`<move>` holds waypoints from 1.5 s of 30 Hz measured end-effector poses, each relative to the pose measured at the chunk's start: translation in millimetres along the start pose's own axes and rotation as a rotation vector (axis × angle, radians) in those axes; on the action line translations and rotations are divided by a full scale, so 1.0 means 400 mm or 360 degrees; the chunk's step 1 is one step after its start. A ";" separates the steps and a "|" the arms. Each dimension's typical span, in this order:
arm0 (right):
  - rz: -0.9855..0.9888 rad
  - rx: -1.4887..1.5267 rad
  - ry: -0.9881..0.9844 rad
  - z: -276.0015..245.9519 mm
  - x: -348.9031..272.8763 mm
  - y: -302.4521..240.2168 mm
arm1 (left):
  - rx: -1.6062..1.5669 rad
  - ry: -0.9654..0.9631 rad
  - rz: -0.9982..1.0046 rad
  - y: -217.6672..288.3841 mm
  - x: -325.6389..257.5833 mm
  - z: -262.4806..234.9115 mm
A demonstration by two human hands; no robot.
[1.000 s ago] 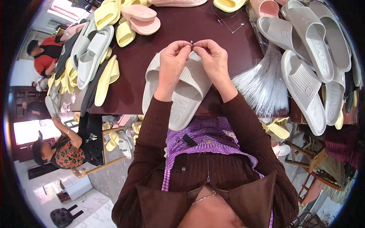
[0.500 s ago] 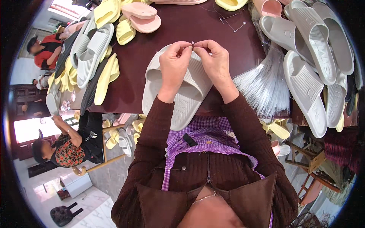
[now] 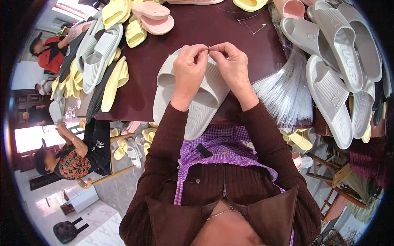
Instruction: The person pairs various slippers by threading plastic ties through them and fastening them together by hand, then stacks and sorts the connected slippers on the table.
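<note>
A pair of grey slide sandals (image 3: pixel 197 123) lies on the dark red table (image 3: pixel 197 28) at its near edge, under my hands. My left hand (image 3: pixel 189 74) and my right hand (image 3: pixel 233 71) are both closed in a pinch, their fingertips meeting above the far end of the sandals. Something tiny shows between the fingertips, too small to name. Right of my right hand a fanned bundle of clear plastic tag fasteners or strands (image 3: pixel 283 92) rests on the table.
Grey sandals (image 3: pixel 330 98) are heaped on the right. Yellow slides (image 3: pixel 117 84), pink slides (image 3: pixel 154 22) and grey slides (image 3: pixel 102 57) crowd the left side. Loose thin strands (image 3: pixel 251 25) lie at the far side. Beyond the left side sits a co-worker in a patterned top (image 3: pixel 74 164).
My hands stay nearly in place, fingertips still together, the left shifted very slightly right. A co-worker in red at the far left has moved a little.
</note>
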State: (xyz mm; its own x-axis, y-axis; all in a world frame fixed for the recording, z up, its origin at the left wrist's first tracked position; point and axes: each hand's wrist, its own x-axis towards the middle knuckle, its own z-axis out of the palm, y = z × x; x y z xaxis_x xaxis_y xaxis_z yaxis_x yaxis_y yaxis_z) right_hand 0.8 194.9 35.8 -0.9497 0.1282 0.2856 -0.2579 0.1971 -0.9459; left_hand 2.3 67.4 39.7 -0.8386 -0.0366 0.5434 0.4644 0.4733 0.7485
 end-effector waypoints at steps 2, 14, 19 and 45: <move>0.0093 0.0106 -0.0024 0.000 -0.001 -0.006 | -0.0267 -0.0073 -0.0211 0.002 0.001 -0.003; 0.0202 0.0600 -0.0378 -0.019 0.006 -0.005 | -0.1125 -0.0439 -0.0850 -0.025 0.032 -0.045; 0.0246 0.0794 -0.0509 -0.032 0.008 -0.009 | -0.1119 -0.0510 -0.0872 -0.031 0.035 -0.049; 0.0085 0.0588 -0.0076 -0.014 0.025 0.032 | -0.0141 -0.0098 -0.0305 -0.027 0.032 -0.132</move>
State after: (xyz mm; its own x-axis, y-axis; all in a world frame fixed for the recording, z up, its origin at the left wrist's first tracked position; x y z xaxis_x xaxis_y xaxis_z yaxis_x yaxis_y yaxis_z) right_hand -11.1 204.4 27.3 -0.9686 0.0813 0.2349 -0.2459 -0.1740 -0.9536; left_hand 1.7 15.3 58.7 -0.9285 -0.0636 0.3659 0.3157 0.3836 0.8679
